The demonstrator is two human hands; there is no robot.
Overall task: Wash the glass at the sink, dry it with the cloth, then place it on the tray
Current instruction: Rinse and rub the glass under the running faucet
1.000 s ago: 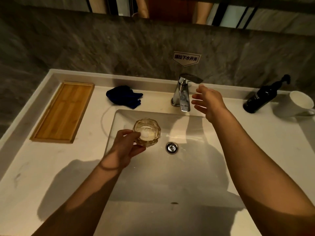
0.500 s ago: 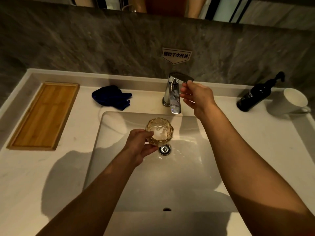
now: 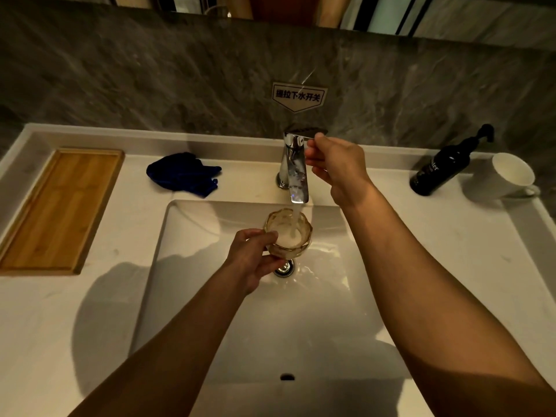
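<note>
Glass (image 3: 288,233) under running tap (image 3: 296,170); left-held.

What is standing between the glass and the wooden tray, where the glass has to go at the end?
Nothing visible blocks that path. The glass, held by the left hand under the running water, has only bare counter between it and the tray. The blue cloth lies further back, beside the faucet, off the direct line.

Upright faceted glass (image 3: 288,233) under running water
</note>
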